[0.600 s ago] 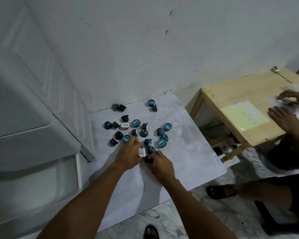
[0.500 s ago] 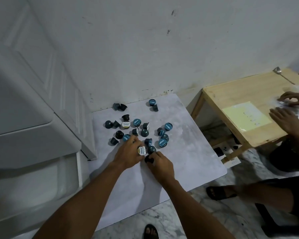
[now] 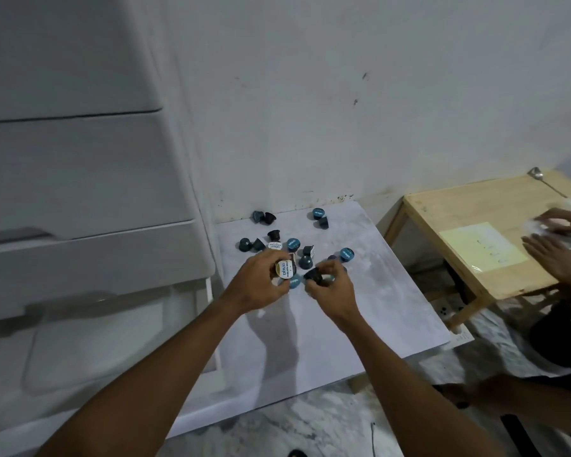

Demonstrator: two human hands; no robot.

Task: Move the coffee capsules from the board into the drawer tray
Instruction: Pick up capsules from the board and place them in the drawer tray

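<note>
Left hand [image 3: 261, 285] is lifted just above the board [image 3: 383, 301], fingers curled round a white-lidded capsule [image 3: 284, 268], lid facing the camera. Right hand [image 3: 332, 291] is just beside it, pinching a dark capsule [image 3: 314, 276] at the fingertips. The two hands nearly touch.

The rest of the coffee capsules [image 3: 292, 244] lie loose on the far half of the board, mostly blue lids plus some dark bodies on their sides. One pair [image 3: 263, 217] and another pair [image 3: 320, 217] sit near the wall edge. A blue-lidded one [image 3: 294, 282] shows in the gap under the hands. Both hands cover part of the cluster, so I can't count them.

The drawer tray [image 3: 89, 344] is pulled open at left, low in the white drawer unit [image 3: 80, 179], touching the board's left edge. Can't tell whether anything lies in it.

At right stands a wooden bench [image 3: 468, 206], apart from the board, with a yellow sheet [image 3: 482, 247] and a spoon [image 3: 538, 174] on it. A second person [image 3: 554, 258] has both hands on it. A power strip [image 3: 445, 308] lies on the floor under it.
</note>
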